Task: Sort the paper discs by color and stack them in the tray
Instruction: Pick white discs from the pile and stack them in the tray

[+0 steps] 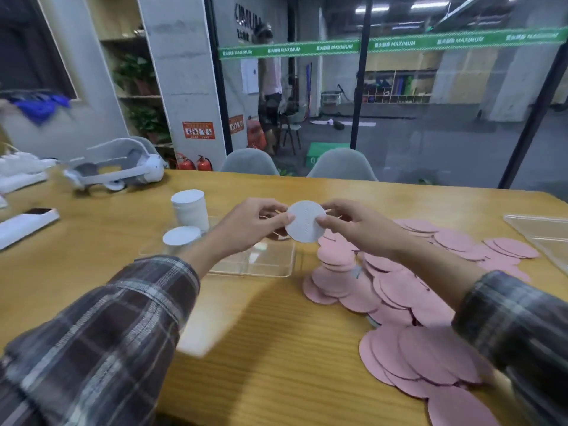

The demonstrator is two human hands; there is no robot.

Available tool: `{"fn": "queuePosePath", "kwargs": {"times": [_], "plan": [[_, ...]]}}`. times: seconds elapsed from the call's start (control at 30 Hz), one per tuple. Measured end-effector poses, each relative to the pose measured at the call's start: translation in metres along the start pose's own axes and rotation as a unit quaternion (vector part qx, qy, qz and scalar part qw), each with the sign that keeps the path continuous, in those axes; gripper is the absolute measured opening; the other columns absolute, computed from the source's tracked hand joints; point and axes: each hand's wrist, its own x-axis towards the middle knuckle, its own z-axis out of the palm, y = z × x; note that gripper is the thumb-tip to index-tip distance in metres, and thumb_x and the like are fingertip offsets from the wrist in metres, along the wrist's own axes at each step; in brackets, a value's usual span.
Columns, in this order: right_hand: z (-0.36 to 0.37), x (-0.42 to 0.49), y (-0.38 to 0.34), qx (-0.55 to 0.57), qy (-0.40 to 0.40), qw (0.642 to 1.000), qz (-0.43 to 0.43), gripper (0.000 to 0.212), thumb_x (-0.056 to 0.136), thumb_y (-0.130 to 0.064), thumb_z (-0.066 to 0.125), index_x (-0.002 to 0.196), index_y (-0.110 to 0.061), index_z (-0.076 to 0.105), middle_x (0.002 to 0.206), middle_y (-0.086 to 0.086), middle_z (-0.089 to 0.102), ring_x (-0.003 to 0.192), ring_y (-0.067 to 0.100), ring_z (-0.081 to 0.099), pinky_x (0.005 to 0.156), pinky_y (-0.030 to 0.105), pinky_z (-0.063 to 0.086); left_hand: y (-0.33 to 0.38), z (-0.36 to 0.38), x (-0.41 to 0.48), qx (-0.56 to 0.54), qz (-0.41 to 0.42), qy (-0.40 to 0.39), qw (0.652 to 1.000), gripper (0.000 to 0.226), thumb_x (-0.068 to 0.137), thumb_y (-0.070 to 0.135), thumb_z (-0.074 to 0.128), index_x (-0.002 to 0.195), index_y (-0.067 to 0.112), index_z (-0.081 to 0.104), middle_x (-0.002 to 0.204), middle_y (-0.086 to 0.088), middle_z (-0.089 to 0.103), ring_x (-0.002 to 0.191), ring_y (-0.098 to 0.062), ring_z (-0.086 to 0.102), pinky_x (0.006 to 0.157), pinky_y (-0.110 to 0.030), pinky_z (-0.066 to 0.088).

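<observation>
Discs in pink [430, 355] lie nearest me, a loose overlapping spread running from the near right edge of the table [276, 348] back toward the far right. Beyond them, mid-table, sits the clear tray [270, 273]. Above its far right corner both hands hold one white disc [305, 222]. The left hand [255, 224] pinches its left edge and the right hand [353, 224] its right edge, fingers curled onto the paper. Farther left stand the short white stack [181, 236] and, behind it, the tall white stack [189, 207], seemingly inside the tray, though I cannot confirm that through its clear walls. I judge the sorting midway: this disc is picked and awaits placing. Next I would carry it left and lower it flat, centred on a white stack.
</observation>
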Motion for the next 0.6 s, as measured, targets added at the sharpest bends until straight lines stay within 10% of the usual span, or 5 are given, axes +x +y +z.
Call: {"fn": "queuePosePath", "kwargs": {"times": [0.27, 0.6], "plan": [[0.072, 0.070, -0.049, 0.022, -0.044, 0.999, -0.006, 0.030, 0.099, -0.037, 0.059, 0.119, -0.017, 0.065, 0.105, 0.001, 0.069, 0.090, 0.013, 0.062, 0.062, 0.014, 0.044, -0.038, -0.079, -0.031, -0.021, -0.055, 0.087, 0.995, 0.013, 0.101, 0.022, 0.068, 0.099, 0.013, 0.077, 0.082, 0.007, 0.073, 0.074, -0.010, 0.073, 0.073, -0.024, 0.059], [0.162, 0.137, -0.085, 0.124, -0.121, 0.982, 0.077, 0.039, 0.099, -0.040, 0.058, 0.109, -0.005, 0.071, 0.103, 0.006, 0.071, 0.079, 0.014, 0.057, 0.056, 0.023, 0.043, -0.086, -0.155, -0.049, 0.003, -0.148, 0.188, 0.971, 0.026, 0.097, 0.031, 0.072, 0.088, 0.009, 0.082, 0.089, -0.007, 0.080, 0.082, -0.026, 0.079, 0.085, -0.040, 0.064]]}}
